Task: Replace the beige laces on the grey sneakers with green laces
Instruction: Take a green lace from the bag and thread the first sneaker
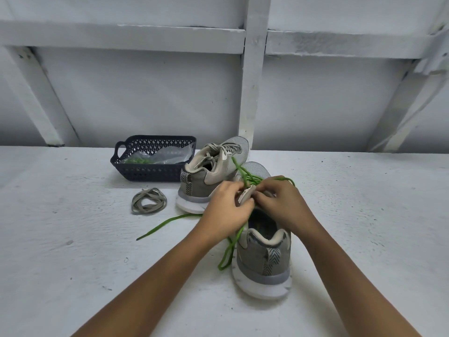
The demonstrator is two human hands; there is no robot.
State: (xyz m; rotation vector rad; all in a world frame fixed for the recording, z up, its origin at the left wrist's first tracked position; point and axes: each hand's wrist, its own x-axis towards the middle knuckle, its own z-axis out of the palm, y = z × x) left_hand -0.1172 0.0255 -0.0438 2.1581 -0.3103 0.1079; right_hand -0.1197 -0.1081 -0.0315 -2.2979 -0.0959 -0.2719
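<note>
The first shoe is being laced. The near grey mesh sneaker with a white sole [263,259] stands heel toward the person on the white painted tabletop [73,239], and both hands work over its eyelets. The left hand [226,207] has its fingers curled round the shoe's beige padded tongue [246,195], holding it up. The right hand [279,203] is closed to a pinch just beside that tongue, seemingly on the thin green lace [167,222], though the fingertips hide the contact. The lace loops over the sneaker's forepart and its loose lengths trail off the sneaker's left side onto the tabletop. Just behind and left of this sneaker stands the second grey sneaker [213,171], beige laces still in. Well to the near sneaker's left lies a coil of flat beige lace [149,201], and farther back-left a dark blue perforated plastic basket [150,171] holds a clear bag of green lace [139,161]. Next, I judge, the pinched end must go through the following eyelet and be drawn snug, with both sides kept even
</note>
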